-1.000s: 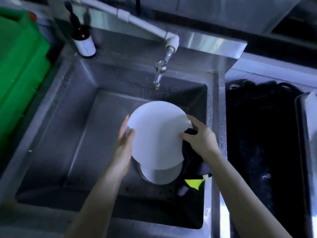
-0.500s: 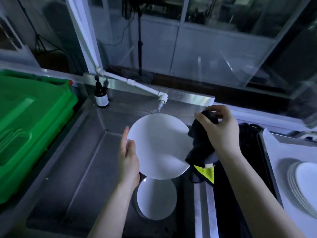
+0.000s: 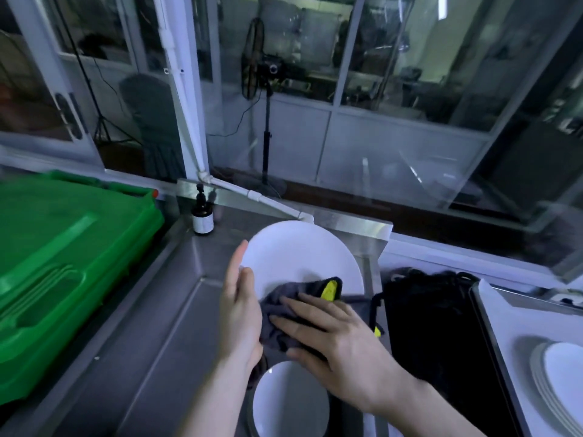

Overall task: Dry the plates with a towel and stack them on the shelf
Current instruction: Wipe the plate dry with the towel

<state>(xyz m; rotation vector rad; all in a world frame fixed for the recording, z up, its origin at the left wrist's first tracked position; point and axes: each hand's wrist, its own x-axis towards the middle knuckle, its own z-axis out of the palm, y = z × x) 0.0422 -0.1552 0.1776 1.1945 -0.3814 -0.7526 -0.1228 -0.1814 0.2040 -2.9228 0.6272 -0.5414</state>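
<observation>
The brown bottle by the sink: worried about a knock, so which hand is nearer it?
Left. The left hand holds the plate, below and right of the bottle; the right hand presses the towel, farther right.

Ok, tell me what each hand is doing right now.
Left hand: pinches the white plate by its left edge.
Right hand: open, straight fingers pressing the grey towel on the plate.

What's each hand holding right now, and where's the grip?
Left hand holds the white plate by its left rim. Right hand presses the grey towel flat against it, no grip.
</observation>
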